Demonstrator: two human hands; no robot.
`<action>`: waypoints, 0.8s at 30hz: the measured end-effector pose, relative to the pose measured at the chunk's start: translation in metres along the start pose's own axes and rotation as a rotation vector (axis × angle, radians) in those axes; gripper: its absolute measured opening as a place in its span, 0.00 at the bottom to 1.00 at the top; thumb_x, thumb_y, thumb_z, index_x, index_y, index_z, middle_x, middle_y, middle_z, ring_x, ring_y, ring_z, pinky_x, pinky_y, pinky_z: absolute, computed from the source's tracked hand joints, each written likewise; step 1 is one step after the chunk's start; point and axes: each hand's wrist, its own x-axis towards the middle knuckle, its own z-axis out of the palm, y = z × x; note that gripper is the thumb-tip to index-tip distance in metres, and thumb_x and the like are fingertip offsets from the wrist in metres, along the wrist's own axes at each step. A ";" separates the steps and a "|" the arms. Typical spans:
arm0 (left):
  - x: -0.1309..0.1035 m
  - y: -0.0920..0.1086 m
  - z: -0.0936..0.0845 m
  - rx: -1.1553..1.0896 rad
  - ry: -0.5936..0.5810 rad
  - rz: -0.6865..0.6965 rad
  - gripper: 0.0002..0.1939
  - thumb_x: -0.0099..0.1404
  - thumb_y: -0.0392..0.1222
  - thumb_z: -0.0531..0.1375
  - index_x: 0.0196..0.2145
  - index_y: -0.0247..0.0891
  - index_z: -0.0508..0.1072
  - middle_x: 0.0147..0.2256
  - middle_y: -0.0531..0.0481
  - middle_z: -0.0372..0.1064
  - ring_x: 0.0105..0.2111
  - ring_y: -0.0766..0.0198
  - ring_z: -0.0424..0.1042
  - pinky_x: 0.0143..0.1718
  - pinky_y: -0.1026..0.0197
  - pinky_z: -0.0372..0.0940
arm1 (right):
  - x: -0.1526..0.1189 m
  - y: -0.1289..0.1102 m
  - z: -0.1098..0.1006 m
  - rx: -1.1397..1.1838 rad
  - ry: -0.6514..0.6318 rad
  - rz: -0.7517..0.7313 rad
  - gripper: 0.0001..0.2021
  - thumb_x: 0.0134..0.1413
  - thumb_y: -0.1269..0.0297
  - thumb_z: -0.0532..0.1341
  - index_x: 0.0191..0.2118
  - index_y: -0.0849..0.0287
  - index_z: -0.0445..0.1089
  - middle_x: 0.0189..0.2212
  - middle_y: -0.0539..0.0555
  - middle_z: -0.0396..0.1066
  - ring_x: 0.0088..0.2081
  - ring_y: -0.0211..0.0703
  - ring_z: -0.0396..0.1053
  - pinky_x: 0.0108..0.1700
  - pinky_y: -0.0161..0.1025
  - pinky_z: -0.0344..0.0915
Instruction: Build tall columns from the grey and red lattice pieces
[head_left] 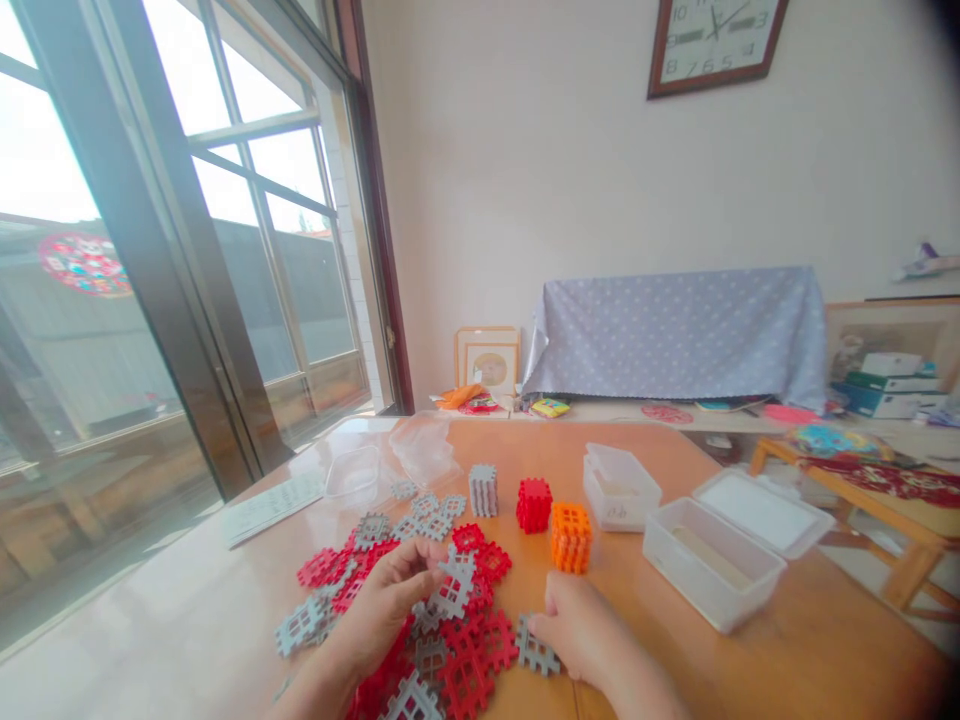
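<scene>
My left hand (397, 595) is closed, pinching a light grey plastic interlocking tile (455, 584) with a toothed edge and a window-like grid. It is above a heap of red interlocking tiles (466, 680) and grey ones. My right hand (577, 625) is closed at the right of the heap, its thumb over a darker grey interlocking tile (538, 655) close to the tabletop. Its other fingertips are hidden. Beyond the hands stand a grey stack of tiles (484, 491), a red stack (534, 505) and an orange stack (571, 540).
On the wooden table (645, 650), an open clear box (712, 565) and a smaller translucent box (621, 488) stand at the right. A clear tray (354, 475) and a printed sheet (274, 508) lie at the back left. A wooden stool (892, 530) is beyond the right edge.
</scene>
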 end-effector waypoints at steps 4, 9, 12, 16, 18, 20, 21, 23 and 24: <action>-0.001 0.001 0.003 0.009 -0.004 0.000 0.08 0.63 0.43 0.65 0.37 0.39 0.72 0.32 0.52 0.70 0.31 0.67 0.65 0.36 0.64 0.58 | -0.003 -0.004 -0.008 0.005 -0.030 0.005 0.04 0.49 0.64 0.62 0.31 0.54 0.66 0.21 0.48 0.69 0.20 0.38 0.66 0.24 0.34 0.49; -0.002 0.000 0.006 -0.016 -0.003 -0.002 0.08 0.62 0.43 0.66 0.36 0.39 0.72 0.30 0.54 0.68 0.30 0.68 0.64 0.35 0.64 0.58 | -0.011 -0.010 -0.017 -0.017 -0.061 0.042 0.04 0.48 0.62 0.62 0.29 0.54 0.66 0.17 0.48 0.68 0.17 0.40 0.65 0.23 0.36 0.48; -0.002 -0.001 0.009 -0.024 -0.012 -0.003 0.09 0.61 0.43 0.67 0.37 0.39 0.72 0.30 0.54 0.68 0.29 0.69 0.64 0.35 0.65 0.58 | -0.015 -0.014 -0.022 -0.034 -0.093 0.055 0.06 0.46 0.61 0.63 0.27 0.54 0.65 0.15 0.48 0.66 0.16 0.42 0.65 0.23 0.36 0.50; -0.003 -0.003 0.012 -0.026 -0.035 0.010 0.10 0.62 0.43 0.67 0.37 0.39 0.71 0.30 0.54 0.68 0.30 0.68 0.64 0.35 0.65 0.58 | -0.013 -0.013 -0.020 -0.034 -0.124 0.062 0.09 0.46 0.60 0.63 0.23 0.54 0.63 0.10 0.47 0.61 0.15 0.42 0.64 0.22 0.36 0.52; -0.005 -0.003 0.014 -0.023 -0.047 0.018 0.09 0.62 0.43 0.66 0.37 0.39 0.71 0.30 0.53 0.67 0.30 0.68 0.64 0.35 0.65 0.59 | -0.011 -0.010 -0.017 -0.007 -0.154 0.062 0.11 0.47 0.59 0.63 0.22 0.54 0.62 0.09 0.47 0.61 0.14 0.42 0.63 0.21 0.36 0.55; -0.006 -0.003 0.015 -0.026 -0.062 0.026 0.09 0.63 0.43 0.66 0.38 0.38 0.71 0.31 0.53 0.67 0.30 0.68 0.64 0.36 0.64 0.59 | -0.010 -0.005 -0.016 0.038 -0.192 0.055 0.14 0.50 0.56 0.62 0.21 0.55 0.62 0.08 0.48 0.61 0.13 0.42 0.62 0.21 0.36 0.56; -0.007 -0.003 0.016 -0.027 -0.066 0.030 0.10 0.63 0.43 0.66 0.38 0.38 0.71 0.31 0.53 0.67 0.30 0.68 0.64 0.36 0.64 0.59 | -0.009 -0.003 -0.016 0.063 -0.208 0.049 0.15 0.52 0.54 0.61 0.20 0.55 0.62 0.08 0.49 0.61 0.13 0.42 0.62 0.21 0.36 0.57; -0.008 -0.003 0.018 -0.026 -0.060 0.039 0.10 0.63 0.43 0.66 0.38 0.38 0.71 0.31 0.53 0.67 0.30 0.69 0.63 0.36 0.65 0.59 | -0.010 0.002 -0.019 0.103 -0.210 0.042 0.18 0.56 0.51 0.58 0.21 0.56 0.62 0.09 0.50 0.62 0.12 0.41 0.62 0.20 0.36 0.56; -0.008 -0.003 0.019 -0.024 -0.055 0.042 0.10 0.62 0.43 0.66 0.38 0.38 0.71 0.31 0.54 0.66 0.30 0.69 0.63 0.36 0.65 0.59 | -0.010 0.003 -0.021 0.119 -0.192 0.032 0.17 0.57 0.51 0.58 0.22 0.56 0.63 0.10 0.49 0.63 0.13 0.41 0.62 0.21 0.36 0.56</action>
